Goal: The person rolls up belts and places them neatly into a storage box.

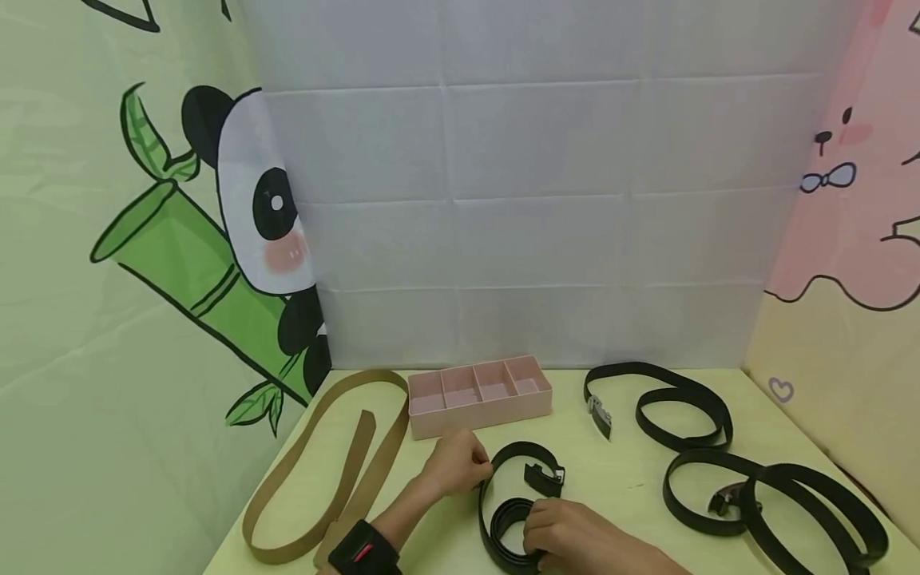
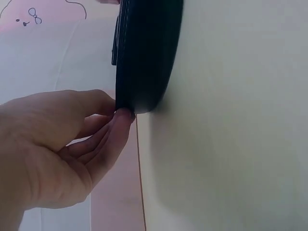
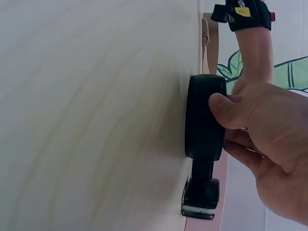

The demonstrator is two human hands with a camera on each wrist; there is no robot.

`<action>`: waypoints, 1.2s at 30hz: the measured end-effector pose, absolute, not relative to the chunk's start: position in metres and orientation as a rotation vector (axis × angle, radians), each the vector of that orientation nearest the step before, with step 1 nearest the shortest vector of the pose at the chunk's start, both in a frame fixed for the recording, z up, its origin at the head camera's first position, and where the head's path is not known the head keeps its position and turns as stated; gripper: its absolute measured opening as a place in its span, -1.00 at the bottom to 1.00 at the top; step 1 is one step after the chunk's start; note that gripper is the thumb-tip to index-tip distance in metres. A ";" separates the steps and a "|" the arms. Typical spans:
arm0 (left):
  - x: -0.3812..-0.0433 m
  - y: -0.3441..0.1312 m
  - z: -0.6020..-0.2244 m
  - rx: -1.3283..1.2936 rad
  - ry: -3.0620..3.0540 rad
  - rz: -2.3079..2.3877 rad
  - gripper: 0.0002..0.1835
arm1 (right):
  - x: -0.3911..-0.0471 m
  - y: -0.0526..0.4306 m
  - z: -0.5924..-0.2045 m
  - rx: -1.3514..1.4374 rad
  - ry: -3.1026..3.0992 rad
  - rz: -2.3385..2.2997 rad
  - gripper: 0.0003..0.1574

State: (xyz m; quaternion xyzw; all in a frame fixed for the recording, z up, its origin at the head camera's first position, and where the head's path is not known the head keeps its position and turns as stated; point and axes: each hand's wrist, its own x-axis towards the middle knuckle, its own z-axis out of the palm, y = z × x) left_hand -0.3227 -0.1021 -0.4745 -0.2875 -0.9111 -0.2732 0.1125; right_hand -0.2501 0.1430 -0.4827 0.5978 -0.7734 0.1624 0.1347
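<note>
A black belt (image 1: 513,451) stands on edge on the table, its near end wound into a tight coil (image 1: 506,511) and its buckle end (image 1: 546,477) curving round behind. My right hand (image 1: 575,531) pinches the coil, with thumb on the outside, as the right wrist view shows on the coil (image 3: 204,139). My left hand (image 1: 456,463) pinches the upper edge of the belt's outer loop between thumb and fingertips. In the left wrist view the strap (image 2: 147,57) rises from those fingertips, stitching along its edge.
Behind the hands stands a pink box (image 1: 477,415) with several compartments. A tan belt (image 1: 287,547) lies looped at the left. Two more black belts, one at the back right (image 1: 683,439) and one at the front right (image 1: 812,495), stand loosely curled. A wall cloth (image 1: 539,239) closes the back.
</note>
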 end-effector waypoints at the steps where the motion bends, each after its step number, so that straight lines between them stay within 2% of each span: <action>1: -0.324 -0.097 -0.474 -0.862 -2.676 -0.794 -0.67 | -0.250 0.141 -0.483 1.737 -2.230 0.461 -0.70; 8: -0.330 -0.068 -0.476 -0.923 -2.685 -0.762 -0.82 | -0.251 0.135 -0.483 1.723 -2.225 0.460 -0.73; 15: -0.326 -0.055 -0.476 -0.951 -2.686 -0.792 -0.86 | -0.252 0.133 -0.483 1.693 -2.242 0.434 -0.74; 24: -0.315 -0.089 -0.470 -0.987 -2.694 -1.003 -0.89 | -0.251 0.133 -0.482 1.673 -2.334 0.393 -0.77; 31: -0.291 -0.120 -0.461 -0.752 -2.824 -0.942 -0.82 | -0.251 0.131 -0.481 1.660 -2.350 0.372 -0.78; 36: -0.285 -0.126 -0.463 -0.728 -2.860 -0.963 -0.76 | -0.253 0.128 -0.479 1.685 -2.366 0.337 -0.74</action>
